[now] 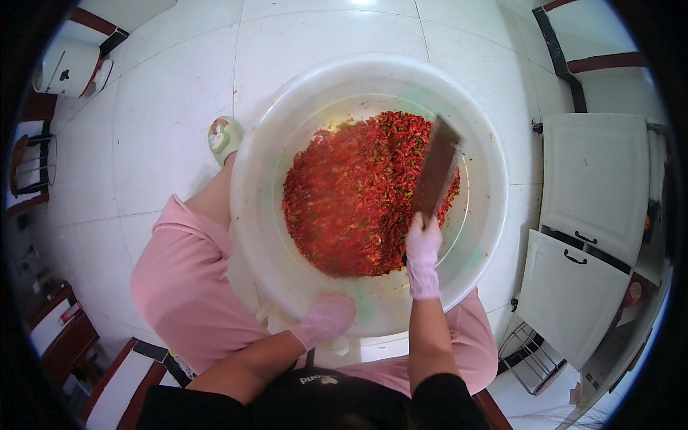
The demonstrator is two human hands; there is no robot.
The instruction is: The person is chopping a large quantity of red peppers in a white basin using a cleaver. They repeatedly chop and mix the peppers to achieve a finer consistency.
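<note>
A large whitish plastic basin [258,226] stands on the floor between my knees. Chopped red chillies [344,199] with green bits cover its bottom; the left part of the heap is blurred. My right hand [423,250], in a thin pinkish glove, grips a broad-bladed cleaver [436,166]. The dark, motion-blurred blade points away from me over the right side of the heap; whether it touches the chillies cannot be told. At the basin's near rim is my left hand [328,318], gloved too and blurred. Its fingers look bent, but whether they hold the rim is unclear.
White floor tiles [172,113] surround the basin. To the right are white cabinet fronts [594,172], the lower one [572,295] tilted outward, with a wire rack [529,357] below it. A white bucket-like container [70,67] is at the upper left. My slippered foot [224,141] is beside the basin.
</note>
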